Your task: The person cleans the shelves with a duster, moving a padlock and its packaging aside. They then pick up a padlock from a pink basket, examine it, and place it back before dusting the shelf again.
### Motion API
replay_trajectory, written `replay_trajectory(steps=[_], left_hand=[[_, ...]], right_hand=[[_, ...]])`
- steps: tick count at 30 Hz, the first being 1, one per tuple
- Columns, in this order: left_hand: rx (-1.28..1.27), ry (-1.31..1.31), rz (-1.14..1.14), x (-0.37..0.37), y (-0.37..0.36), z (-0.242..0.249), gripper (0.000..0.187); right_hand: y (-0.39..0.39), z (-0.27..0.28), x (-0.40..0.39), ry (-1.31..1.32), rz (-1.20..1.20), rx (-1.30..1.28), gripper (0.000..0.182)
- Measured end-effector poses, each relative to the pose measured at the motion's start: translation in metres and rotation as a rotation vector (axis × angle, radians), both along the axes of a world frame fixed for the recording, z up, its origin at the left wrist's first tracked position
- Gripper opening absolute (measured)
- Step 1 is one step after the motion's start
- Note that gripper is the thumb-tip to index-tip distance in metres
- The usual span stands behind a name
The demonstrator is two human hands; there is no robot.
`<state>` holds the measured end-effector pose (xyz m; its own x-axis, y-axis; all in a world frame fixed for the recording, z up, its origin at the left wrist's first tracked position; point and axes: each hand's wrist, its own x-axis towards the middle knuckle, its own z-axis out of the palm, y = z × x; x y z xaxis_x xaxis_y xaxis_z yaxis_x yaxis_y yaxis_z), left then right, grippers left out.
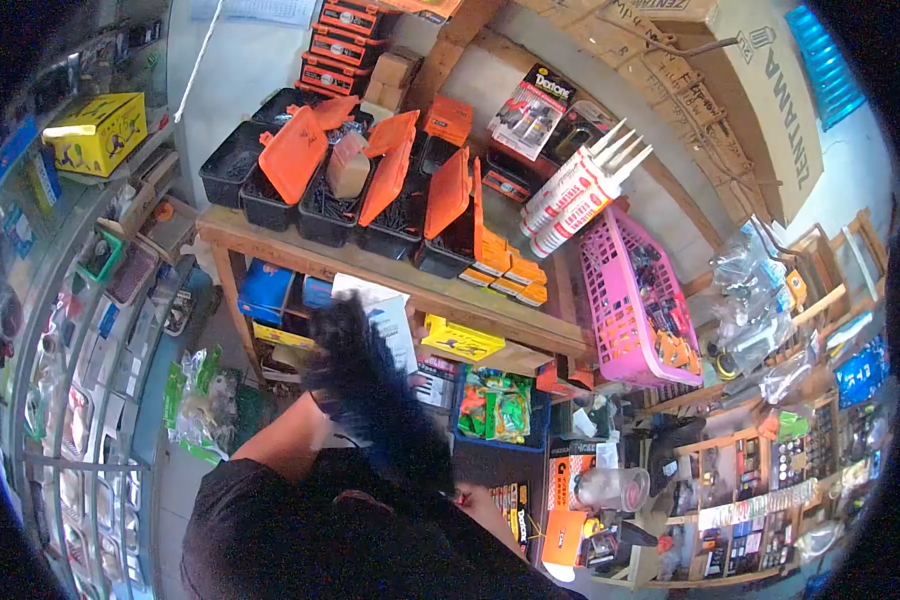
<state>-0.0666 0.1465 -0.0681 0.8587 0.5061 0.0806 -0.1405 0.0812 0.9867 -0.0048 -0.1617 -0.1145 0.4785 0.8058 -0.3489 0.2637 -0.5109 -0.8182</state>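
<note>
A dark, bristly duster (375, 390), smeared by motion, slants across the middle of the view in front of the wooden shelf. At its lower end is my right hand (467, 498), closed around the handle end beside a small red bit; most of its fingers are hidden. My left forearm (282, 432) comes up from the black sleeve (260, 510) on the left. The duster covers my left hand, so its fingers do not show. Behind the duster's tip, white paper sheets (395, 330) hang below the shelf's edge.
On the wooden shelf (390, 270) stand black bins with raised orange lids (295, 155), holding dark small hardware. White sealant tubes (575, 205) and a pink basket (620, 300) are at right. A glass display case (90, 440) runs along the left. A blue crate (500, 440) sits lower.
</note>
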Motion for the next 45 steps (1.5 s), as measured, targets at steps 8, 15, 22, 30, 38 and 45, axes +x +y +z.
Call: replay_trajectory(steps=[8,15,22,30,38,45], left_hand=[[-0.622,-0.305,-0.166,-0.001,0.003,0.003,0.077],[-1.027,-0.804,-0.669,-0.007,0.019,0.001,0.084],[-1.214,-0.67,-0.248,-0.009,0.008,0.021,0.082],[-1.206,-0.709,-0.347,-0.007,0.01,0.016,0.069],[-1.242,-0.699,-0.386,0.017,0.007,0.03,0.078],[-1.149,-0.644,-0.61,0.053,0.027,0.024,0.075]], right_hand=[[0.001,-0.024,0.009,-0.196,0.034,-0.047,0.017],[0.011,0.0,0.014,-0.272,0.104,-0.181,0.014],[0.015,0.011,0.001,-0.135,-0.081,-0.157,0.014],[0.014,0.014,0.0,-0.213,-0.12,-0.214,0.013],[0.014,-0.025,-0.006,-0.153,-0.151,-0.059,0.024],[0.02,-0.023,-0.008,-0.025,-0.35,-0.1,0.029]])
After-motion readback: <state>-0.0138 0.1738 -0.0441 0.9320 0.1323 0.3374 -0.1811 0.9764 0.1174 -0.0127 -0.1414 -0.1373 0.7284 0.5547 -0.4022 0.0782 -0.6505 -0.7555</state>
